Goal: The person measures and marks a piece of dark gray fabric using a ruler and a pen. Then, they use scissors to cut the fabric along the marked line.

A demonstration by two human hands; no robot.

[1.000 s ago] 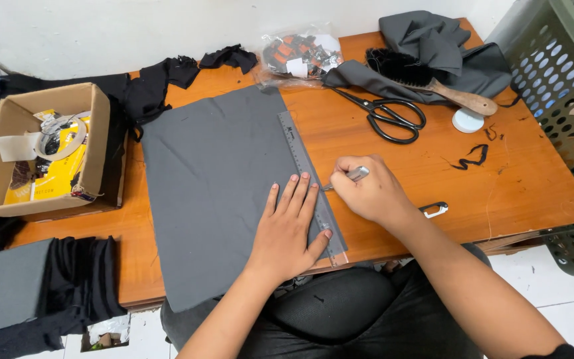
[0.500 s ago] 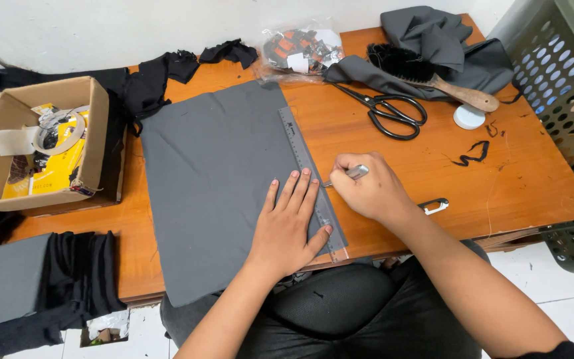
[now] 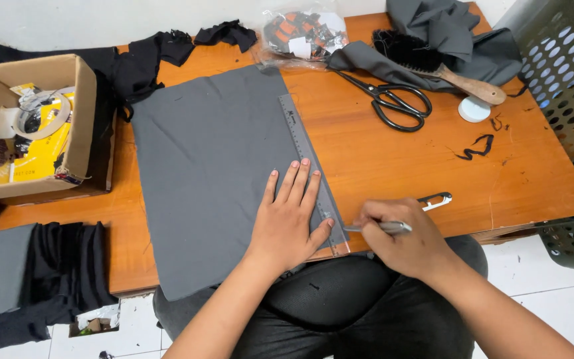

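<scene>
Left hand [image 3: 287, 223], spread flat, pins ruler [image 3: 312, 171] on cloth [image 3: 214, 179]; right hand [image 3: 403, 242] pinches marker [image 3: 383, 227] at ruler's near end, line apparently nearly complete.

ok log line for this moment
left hand flat on ruler and grey fabric | right hand holds metal marking tool at ruler edge

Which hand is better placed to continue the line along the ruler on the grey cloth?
The right hand, probably. It holds the silver marking tool with the tip at the ruler edge, while the left hand lies flat on ruler and grey cloth.
</scene>
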